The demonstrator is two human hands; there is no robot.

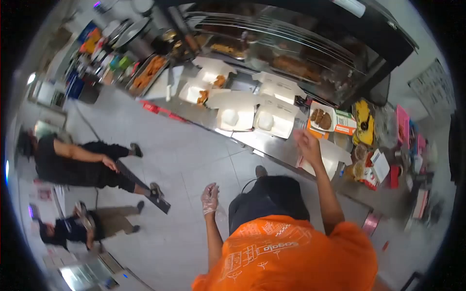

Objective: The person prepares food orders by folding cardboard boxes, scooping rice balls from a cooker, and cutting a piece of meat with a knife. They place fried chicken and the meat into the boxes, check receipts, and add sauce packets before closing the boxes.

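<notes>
My left hand (210, 198), in a clear plastic glove, is held over the floor away from the counter, its fingers loosely apart with nothing visible in them. Above the counter's front edge, my right hand (307, 145) has its fingers apart and slightly bent, holding nothing I can make out. It is nearest to an open paper box with a white rice mound (265, 121). A second rice mound (229, 117) sits in the box to its left. Just beyond my right hand, a printed box holds brown fried pieces (321, 119). Under my right forearm is another open box (326, 162).
Fried chicken pieces (203, 97) lie in an open box farther left, near a white-handled knife (169, 91) and a metal tray of fried food (148, 72). Behind stands a glass display case (310, 48). A yellow-filled tray (364, 123) is at right. Two people stand at left.
</notes>
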